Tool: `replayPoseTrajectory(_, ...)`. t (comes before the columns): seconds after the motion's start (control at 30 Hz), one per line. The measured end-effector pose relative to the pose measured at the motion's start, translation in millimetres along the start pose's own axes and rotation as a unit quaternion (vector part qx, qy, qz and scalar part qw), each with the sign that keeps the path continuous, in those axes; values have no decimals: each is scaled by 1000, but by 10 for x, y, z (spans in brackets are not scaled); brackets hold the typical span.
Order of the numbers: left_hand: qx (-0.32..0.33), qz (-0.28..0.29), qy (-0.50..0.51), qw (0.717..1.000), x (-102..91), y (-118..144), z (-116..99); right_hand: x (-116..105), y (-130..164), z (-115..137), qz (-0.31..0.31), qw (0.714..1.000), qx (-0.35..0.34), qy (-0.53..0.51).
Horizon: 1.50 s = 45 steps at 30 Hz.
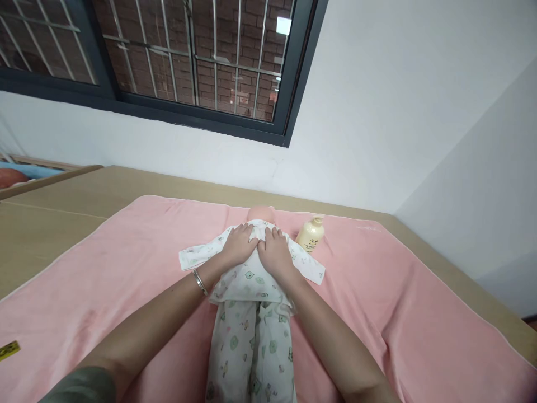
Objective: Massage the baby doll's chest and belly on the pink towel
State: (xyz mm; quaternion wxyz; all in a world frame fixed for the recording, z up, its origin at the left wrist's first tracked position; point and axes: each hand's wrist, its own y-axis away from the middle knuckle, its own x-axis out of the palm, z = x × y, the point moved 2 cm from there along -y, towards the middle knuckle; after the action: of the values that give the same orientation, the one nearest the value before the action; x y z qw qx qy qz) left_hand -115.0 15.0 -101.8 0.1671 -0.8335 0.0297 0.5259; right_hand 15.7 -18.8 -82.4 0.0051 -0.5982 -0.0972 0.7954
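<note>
A baby doll (260, 214) in a white printed top (251, 280) and matching trousers (235, 341) lies stretched out, its sleeves spread to both sides. Only part of its bald head shows, and which way it faces I cannot tell. My left hand (240, 244) lies flat on the left upper part of the top, fingers pointing toward the head. Beside it, my right hand (276, 250) rests flat on the right upper part, with the two thumbs close together. Just right of the doll's shoulder a pale yellow pump bottle (311, 232) leans on the blanket.
A pink blanket (356, 313) with folds covers most of the wooden table (50, 235). White wall (377, 112) and a dark-framed barred window (197, 115) stand behind. A yellow label (9, 350) is at the left edge; a wooden-railed bed or crib (50, 178) is at the far left.
</note>
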Motion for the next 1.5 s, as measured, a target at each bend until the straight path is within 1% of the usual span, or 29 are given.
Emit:
replayPoseTrajectory(0.1, -12, -12, -7, 1000, 4, 19, -16, 10, 68, 78, -3, 1000, 13, 17)
replayPoseTrajectory(0.17, -24, -24, -22, 999, 27, 58, -52, 2, 58, 61, 4, 1000, 5, 12)
replayPoseTrajectory(0.3, -39, -50, -58, 996, 88, 186, -180, -31, -73, -105, 19, 999, -24, -25)
replayPoseTrajectory(0.4, -28, -64, -74, 995, 114, 278, -280, -27, -164, -220, 15, 999, -19, -43)
replayPoseTrajectory(0.47, -20, -64, -79, 995, 111, 305, -311, -8, -186, -249, 6, 999, -13, -43)
replayPoseTrajectory(0.53, -15, -62, -79, 995, 92, 300, -302, 13, -182, -247, -3, 999, -13, -42)
replayPoseTrajectory(0.7, 3, -64, -59, 996, 28, 222, -205, 33, -134, -208, -23, 998, -11, -64)
replayPoseTrajectory(0.9, -6, -72, -54, 996, 21, 205, -178, 25, -80, -176, -64, 994, -1, -94)
replayPoseTrajectory(1.1, -2, -77, -54, 996, 36, 222, -188, 20, -77, -174, -76, 991, -4, -107)
replayPoseTrajectory(1.23, -5, -82, -56, 995, 54, 219, -177, 12, -79, -166, -68, 992, 1, -110)
replayPoseTrajectory(1.33, -2, -69, -41, 997, 8, 161, -137, 3, -39, -106, -52, 994, 13, -96)
replayPoseTrajectory(1.4, -7, -39, -21, 999, -51, 95, -90, -3, 11, -38, -38, 996, 11, -80)
replayPoseTrajectory(1.5, -14, 5, -3, 1000, -113, 19, -45, -19, 69, 45, -11, 998, -16, -60)
